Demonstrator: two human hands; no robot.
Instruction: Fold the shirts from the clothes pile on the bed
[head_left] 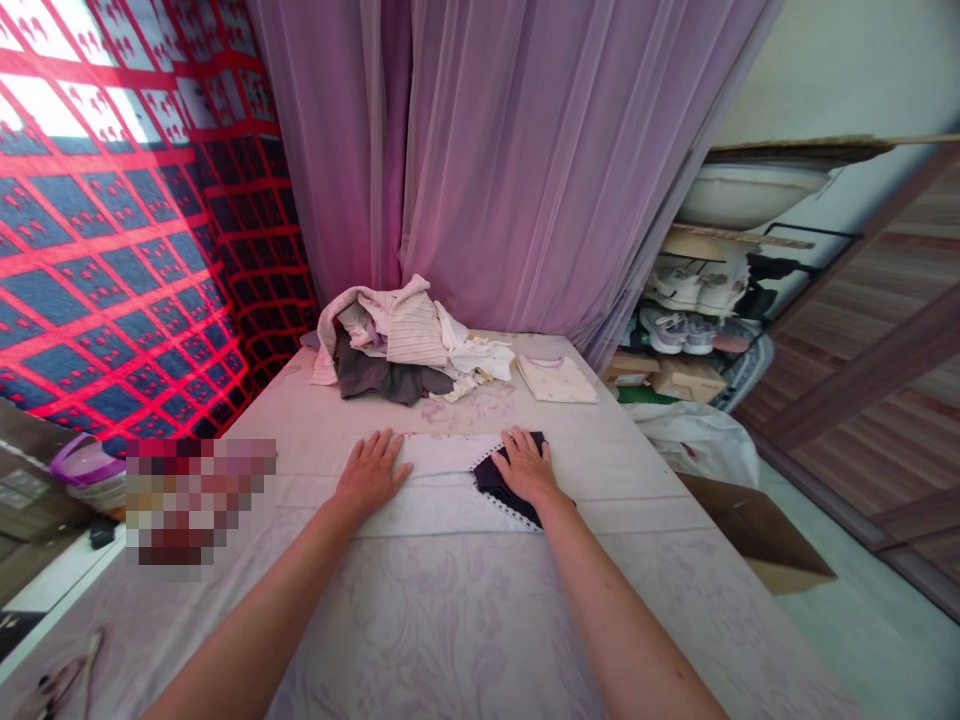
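Observation:
Between my hands lies a garment laid flat, with a white part [442,455] and a dark part [495,480] edged in white dotted trim. My left hand [371,472] rests palm down at the left end of the white part, its fingers spread. My right hand [526,465] presses flat on the dark part, fingers stretched forward, hiding some of it. Behind it to the right sits a folded cream top [557,379] with a lilac neckline. A loose heap of clothes [420,325], striped pink, white and dark grey, is piled at the far end.
A pale patterned cloth [450,620] covers the table. Purple curtains [510,180] hang at its far end; a red-and-dark gridded cloth [150,250] hangs left. On the right stand a shoe rack [679,330] and an open cardboard box [757,530]. A cable [88,670] lies near left.

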